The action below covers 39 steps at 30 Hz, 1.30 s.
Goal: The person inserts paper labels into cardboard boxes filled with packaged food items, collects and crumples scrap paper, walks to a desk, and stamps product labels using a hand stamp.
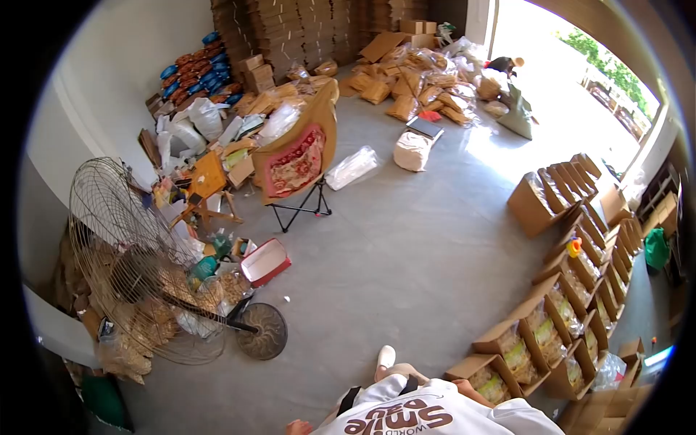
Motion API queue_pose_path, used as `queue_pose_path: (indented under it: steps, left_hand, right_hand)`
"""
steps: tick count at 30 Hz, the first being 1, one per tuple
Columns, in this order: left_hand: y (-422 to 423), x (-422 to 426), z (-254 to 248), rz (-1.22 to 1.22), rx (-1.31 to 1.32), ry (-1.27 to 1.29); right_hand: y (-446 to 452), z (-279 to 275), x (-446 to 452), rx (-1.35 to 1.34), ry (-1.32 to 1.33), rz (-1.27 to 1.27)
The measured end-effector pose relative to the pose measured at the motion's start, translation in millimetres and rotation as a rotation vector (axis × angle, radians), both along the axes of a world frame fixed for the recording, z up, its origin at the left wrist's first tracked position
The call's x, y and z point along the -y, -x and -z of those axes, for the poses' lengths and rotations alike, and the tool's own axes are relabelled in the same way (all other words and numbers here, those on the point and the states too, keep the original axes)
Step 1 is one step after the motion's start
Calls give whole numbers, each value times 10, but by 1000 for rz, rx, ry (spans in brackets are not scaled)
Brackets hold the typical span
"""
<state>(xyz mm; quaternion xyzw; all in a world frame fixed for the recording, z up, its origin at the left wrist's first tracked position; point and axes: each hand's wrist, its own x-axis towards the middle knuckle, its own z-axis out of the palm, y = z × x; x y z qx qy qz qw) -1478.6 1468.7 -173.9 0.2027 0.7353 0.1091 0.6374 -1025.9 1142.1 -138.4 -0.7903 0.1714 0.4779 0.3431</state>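
Observation:
At the bottom edge, part of my left hand (298, 427) shows beside my white printed shirt (406, 417); its fingers are cut off by the frame, so I cannot tell whether it holds anything. Bare skin on the right of the shirt looks like my right arm, close to the open cartons (481, 383). The fingers of my right hand cannot be made out. One white shoe (386, 356) stands on the grey floor (406, 254) in front of me.
A wire-cage fan (134, 272) lies tilted at left, its round base (262, 331) near a red-edged box (266, 262). A folding chair (297, 159), a sack (412, 151) and heaped packages (428, 80) stand beyond. Rows of cartons (562, 304) line the right; a person (502, 66) bends near the doorway.

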Motion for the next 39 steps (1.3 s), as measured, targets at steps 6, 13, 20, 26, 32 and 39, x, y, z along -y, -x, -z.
queue_pose_path:
  steps: [6,13,20,26,32,39]
  left_hand:
    - [-1233,-282,-380,-16,109,-30]
    - [-2577,-1043,-534,309,219,-73]
    - [-3484,-1832,-217,58,52,-2]
    - [-4444,-2573,-371,95,136,-60]
    - [-5290,-3127,-776,150,291,-232]
    - [-5286,-2653,-469,-325,51,-134]
  right_hand:
    - [-1079,4,-606,13,-122,-121]
    - [-2365,145,-1551,75,-200,-41]
    - [-3146,312,-1698,2,-322,-98]
    - [-3869,78,-2492,1,-157,-138]
    - [-4791,95,-3370,7,-157,-211]
    - [-6324,-78,-5416,58,-468,-388]
